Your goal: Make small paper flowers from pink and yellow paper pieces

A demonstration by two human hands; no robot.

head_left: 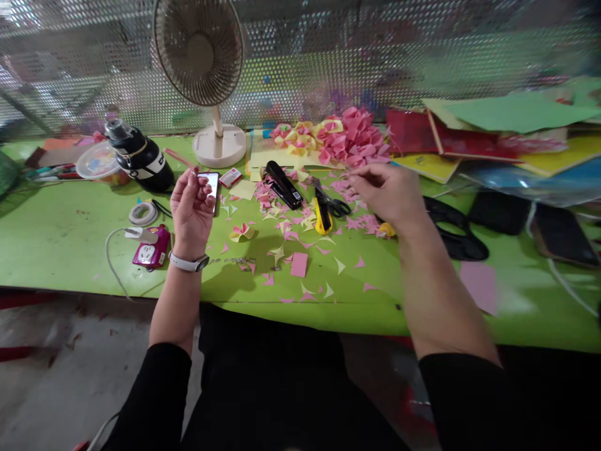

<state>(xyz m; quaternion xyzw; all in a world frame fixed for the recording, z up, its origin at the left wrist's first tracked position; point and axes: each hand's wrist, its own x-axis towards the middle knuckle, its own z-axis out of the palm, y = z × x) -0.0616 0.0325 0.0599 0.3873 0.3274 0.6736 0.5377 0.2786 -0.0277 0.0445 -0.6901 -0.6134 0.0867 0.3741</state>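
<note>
My left hand is raised palm-up over the green table, with a white watch on the wrist. Its fingers are curled in and the thumb meets the fingertips; what they pinch, if anything, is too small to make out. It hovers beside a phone. My right hand is blurred by motion, fingers pointing left over pink paper scraps, near the scissors and a yellow utility knife. A black stapler lies between the hands. A small yellow-pink folded paper piece sits near the left wrist.
A heap of folded pink and yellow paper lies at the back, a fan beside it. A black bottle, a tape roll and a pink plug block stand left. Coloured sheets and dark pouches fill the right.
</note>
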